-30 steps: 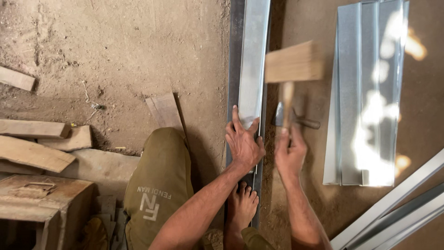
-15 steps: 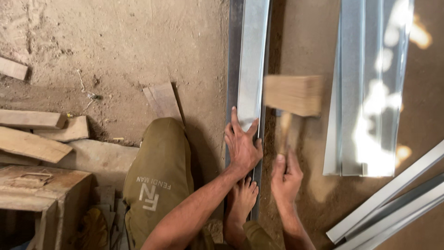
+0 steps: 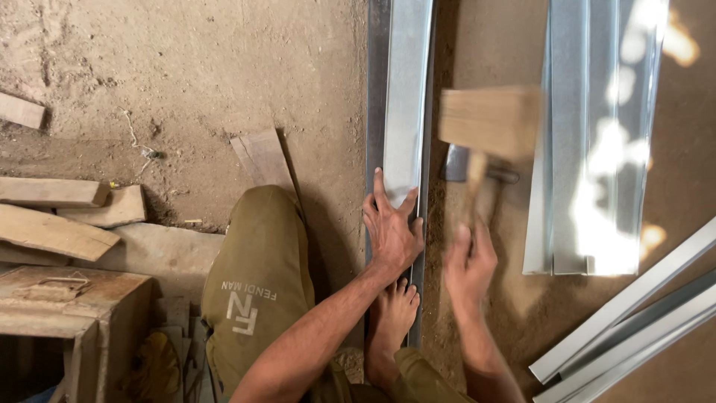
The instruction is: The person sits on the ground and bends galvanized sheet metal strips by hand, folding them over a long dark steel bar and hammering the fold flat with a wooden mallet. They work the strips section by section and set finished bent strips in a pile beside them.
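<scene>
Your left hand [image 3: 391, 224] lies flat, fingers spread, pressing on the long folded sheet-metal strip [image 3: 403, 89], which runs from the top centre of the frame down the dirt floor [image 3: 186, 75] to your bare foot [image 3: 391, 313] at bottom centre; the foot rests on the strip too. Your right hand [image 3: 470, 261] is closed around the handle of a wooden mallet [image 3: 488, 123], whose block head hangs blurred just right of the strip, above a dark metal piece [image 3: 459, 164] lying on the ground.

Progress, as judged: the strip already carries a lengthwise fold with a raised edge along its right side. How much of that edge is dressed flat cannot be told; the stretch above your left hand looks even, and the part under hand and foot is hidden. The mallet head is apart from the metal at this instant.

Surroundings: a stack of folded sheets [image 3: 589, 134] at upper right, just beside the mallet head. More long metal sections [image 3: 634, 313] lie slanted at lower right. Wood offcuts [image 3: 52, 216] and a wooden box [image 3: 67, 313] sit at left, well apart from the strip. A short plank [image 3: 261, 157] lies near your knee.

Obstruction: your left fingertips lie near the mallet's path.
</scene>
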